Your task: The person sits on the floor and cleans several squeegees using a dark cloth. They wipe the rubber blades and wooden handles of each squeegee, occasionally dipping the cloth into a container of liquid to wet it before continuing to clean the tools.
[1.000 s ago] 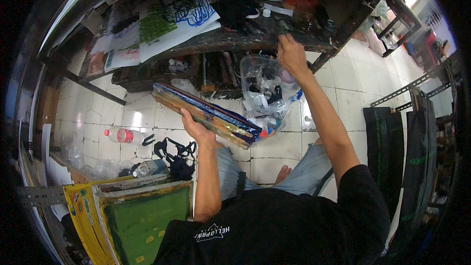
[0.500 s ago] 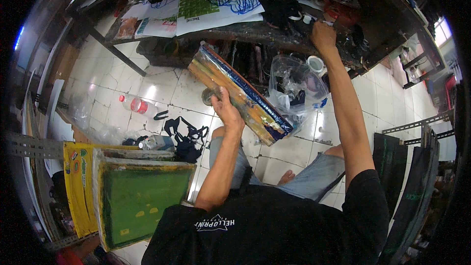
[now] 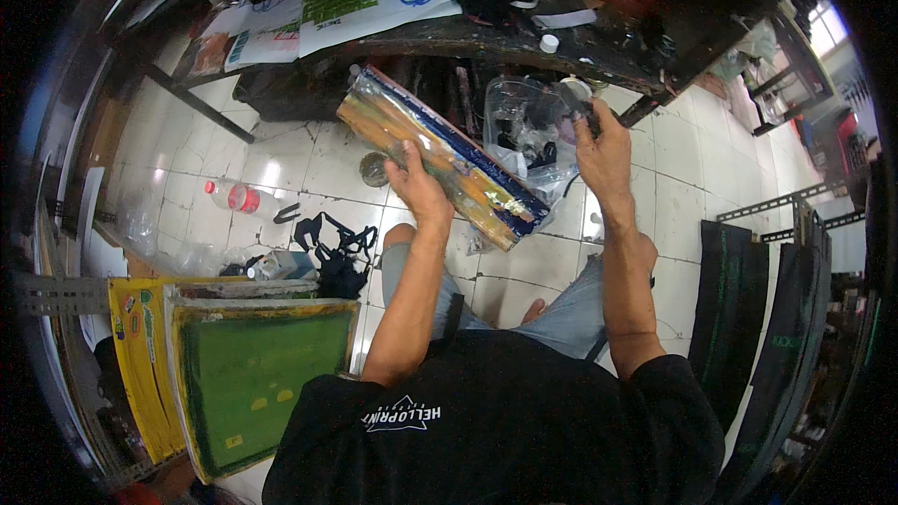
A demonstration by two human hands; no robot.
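A long wooden squeegee [image 3: 486, 210], its wood smeared yellow and grey and one long edge dark blue and shiny, is tilted across the middle of the view. My left hand [image 3: 421, 192] grips it around the wooden side, thumb on top. To its right, my right hand [image 3: 606, 154] is closed, with something small and dark at its fingertips that I cannot make out. That hand is raised beside a clear plastic bag [image 3: 533, 112] with dark stuff in it. A white round tub [image 3: 577, 87] stands just behind the fingers.
Ahead runs a dark, stained workbench [image 3: 449, 49] with printed papers [image 3: 374, 0] and a small white cap [image 3: 549, 43]. On the tiled floor lie a plastic bottle [image 3: 234, 194], black straps [image 3: 341, 252] and a round tin [image 3: 373, 168]. Green-meshed screen frames [image 3: 271, 374] lean at my left.
My right hand has come back from the bench top toward me and now has a small dark thing at its fingers. My left hand still holds the squeegee; the view has shifted slightly.
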